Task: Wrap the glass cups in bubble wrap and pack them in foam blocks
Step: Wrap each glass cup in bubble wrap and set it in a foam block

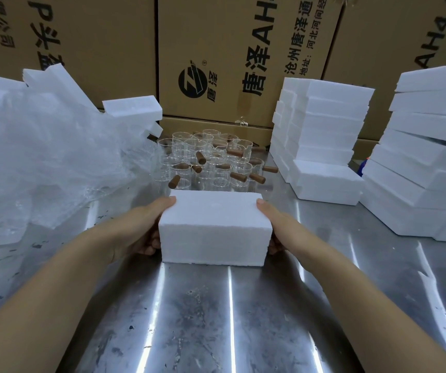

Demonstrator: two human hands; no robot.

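Observation:
A closed white foam block [213, 227] sits in the middle of the steel table. My left hand [141, 227] grips its left end, thumb on the top edge and fingers curled under the side. At the right end my right hand [275, 224] holds it the same way. Behind the block stand several clear glass cups [205, 160] with brown wooden handles. A heap of clear bubble wrap [44, 162] lies at the left. What is inside the block is hidden.
Stacks of white foam blocks [324, 141] rise at the right, with a taller stack [429, 146] at the far right. More foam pieces [133, 109] lie behind the bubble wrap. Large cardboard boxes [229, 49] wall off the back of the steel table [216, 319].

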